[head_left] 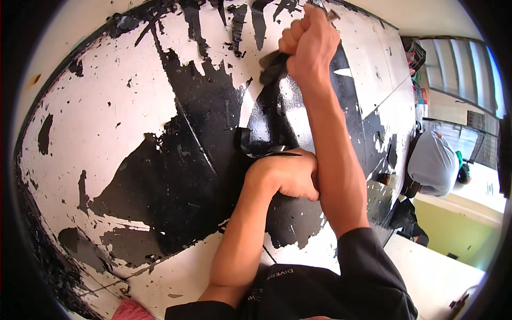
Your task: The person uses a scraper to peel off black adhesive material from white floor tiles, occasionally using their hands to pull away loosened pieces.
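My right hand (pixel 312 45) is closed in a fist around a tool, probably a scraper, whose dark flat part (pixel 272 66) shows at the upper edge of a glossy black film (pixel 290 101). My left hand (pixel 282 178) is closed on the film's curled lower edge, just left of my right forearm; its fingertips are mostly hidden. The film lies over a white tiled surface (pixel 96 85) covered with torn black patches (pixel 176 176) and narrow strips along the top.
At the right, a person in a grey top (pixel 432 160) bends near a pale ledge (pixel 480 192) and a louvred window (pixel 453 69). Dark clothing or bags (pixel 402 216) lie below them. A pink bristly object (pixel 128 309) is at the bottom left.
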The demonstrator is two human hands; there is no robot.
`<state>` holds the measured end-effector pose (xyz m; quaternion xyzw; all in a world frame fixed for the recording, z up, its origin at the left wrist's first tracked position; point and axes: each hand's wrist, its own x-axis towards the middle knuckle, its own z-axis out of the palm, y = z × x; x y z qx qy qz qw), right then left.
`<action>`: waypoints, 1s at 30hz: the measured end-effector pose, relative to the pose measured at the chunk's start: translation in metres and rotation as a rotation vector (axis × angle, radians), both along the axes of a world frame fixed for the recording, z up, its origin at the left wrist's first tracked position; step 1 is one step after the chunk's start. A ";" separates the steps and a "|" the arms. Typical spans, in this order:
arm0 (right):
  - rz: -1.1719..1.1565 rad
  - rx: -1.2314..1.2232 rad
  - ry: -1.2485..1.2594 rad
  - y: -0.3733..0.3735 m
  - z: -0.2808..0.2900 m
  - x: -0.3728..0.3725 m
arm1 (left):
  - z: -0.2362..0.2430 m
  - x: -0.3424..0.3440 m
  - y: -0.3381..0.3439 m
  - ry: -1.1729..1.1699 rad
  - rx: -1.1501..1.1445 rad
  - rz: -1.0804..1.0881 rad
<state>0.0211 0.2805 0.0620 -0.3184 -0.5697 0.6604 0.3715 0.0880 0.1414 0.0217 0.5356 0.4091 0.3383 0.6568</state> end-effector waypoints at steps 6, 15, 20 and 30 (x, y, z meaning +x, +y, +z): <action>0.056 -0.092 0.028 -0.057 0.008 0.035 | 0.007 -0.002 -0.007 -0.035 0.008 -0.134; 0.186 -0.199 0.019 -0.054 0.006 0.039 | 0.006 0.000 0.000 -0.043 0.015 -0.058; 0.101 0.088 0.140 0.072 0.021 0.011 | 0.011 0.001 0.005 -0.044 -0.141 0.126; -0.066 0.126 0.194 0.220 -0.017 -0.057 | -0.003 0.017 0.002 0.000 -0.185 0.163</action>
